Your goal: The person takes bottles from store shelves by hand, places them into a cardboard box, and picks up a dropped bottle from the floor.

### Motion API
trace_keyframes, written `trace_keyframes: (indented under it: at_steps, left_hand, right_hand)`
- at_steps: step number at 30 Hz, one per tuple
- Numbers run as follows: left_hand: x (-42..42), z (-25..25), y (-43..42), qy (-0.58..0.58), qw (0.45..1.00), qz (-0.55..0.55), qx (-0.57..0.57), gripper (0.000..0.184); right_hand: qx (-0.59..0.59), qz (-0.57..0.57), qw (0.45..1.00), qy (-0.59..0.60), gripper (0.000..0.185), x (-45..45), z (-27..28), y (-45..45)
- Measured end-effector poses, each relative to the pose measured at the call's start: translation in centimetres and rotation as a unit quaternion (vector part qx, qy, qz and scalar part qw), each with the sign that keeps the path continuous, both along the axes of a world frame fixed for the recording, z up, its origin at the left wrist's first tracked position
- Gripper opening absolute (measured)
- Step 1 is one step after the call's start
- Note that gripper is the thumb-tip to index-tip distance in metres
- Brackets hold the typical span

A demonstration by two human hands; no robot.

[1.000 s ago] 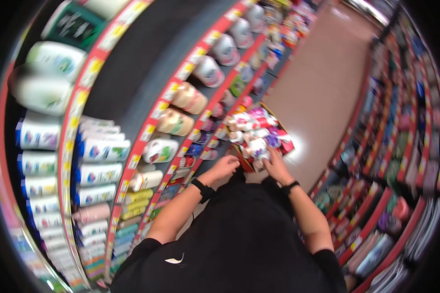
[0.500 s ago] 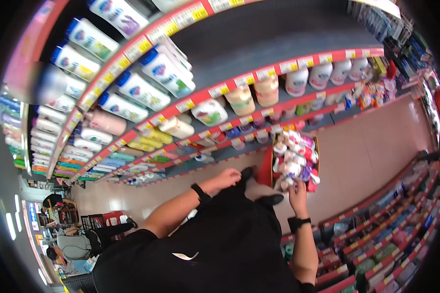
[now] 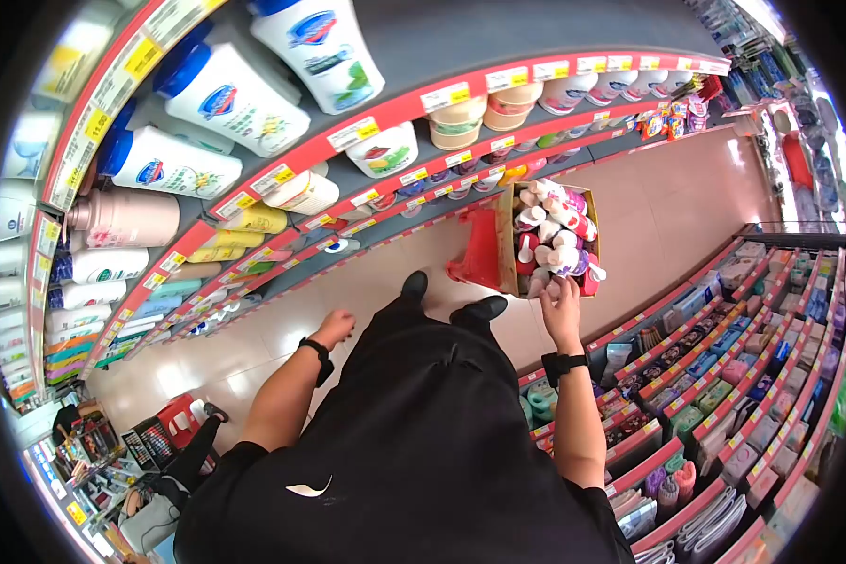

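Bottles (image 3: 556, 222) are packed in the box (image 3: 508, 254), mostly white and pink, some with purple. Right hand (image 3: 562, 312) is placed at the box's near edge, fingers (image 3: 557, 291) at the nearest bottles; fingers look narrow, but whether one is gripped can't be told. Left hand (image 3: 334, 329) is held well apart from the box, to its left and nearer the body; fingers half curled, nothing seen in them, palm hidden, so how far they're closed can't be told. A red crate (image 3: 477, 249) is seen just beside the box's left wall. Shoes (image 3: 480, 308) are planted left of the box, nearer the body. Stocked shelves (image 3: 385, 132) are set beyond and left of the box; a second rack (image 3: 686, 404) is set to its right.

Versus half a second ago: left hand has been drawn farther from the box, right hand has been kept at its near edge. View has been swung, so box is seen higher up and more of the red crate is exposed.
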State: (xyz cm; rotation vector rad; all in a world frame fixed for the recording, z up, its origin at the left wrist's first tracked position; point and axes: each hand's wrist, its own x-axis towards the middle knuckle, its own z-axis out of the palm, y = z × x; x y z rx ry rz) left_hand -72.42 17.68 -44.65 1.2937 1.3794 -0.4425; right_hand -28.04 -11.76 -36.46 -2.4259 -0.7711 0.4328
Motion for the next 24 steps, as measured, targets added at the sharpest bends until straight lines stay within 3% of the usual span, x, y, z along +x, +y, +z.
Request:
trace_keyframes:
  at_steps: [4,7,9,13,24]
  left_hand:
    - [-10.0,-5.4,1.7,0.061,0.995,0.041,-0.075,0.029]
    - [-13.9,-5.4,3.6,0.072,0.990,0.051,-0.110,0.032]
    - [-14.2,-4.4,4.8,0.072,0.991,0.050,-0.098,0.032]
    - [-13.8,-4.7,7.2,0.036,0.995,0.074,-0.048,0.031]
    - [-10.6,-3.2,7.8,-0.068,0.989,0.110,-0.077,0.033]
  right_hand:
    - [-0.026,-0.041,0.997,-0.067,0.042,-1.4,-1.3,1.4]
    - [-0.040,-0.072,0.994,-0.072,0.039,-1.4,-2.9,1.7]
    - [-0.036,-0.052,0.992,-0.106,0.036,-1.2,-3.8,1.5]
    - [-0.061,-0.087,0.994,-0.037,0.043,-0.8,-3.4,2.4]
    - [-0.106,-0.111,0.988,-0.035,0.032,-1.2,-2.5,3.2]
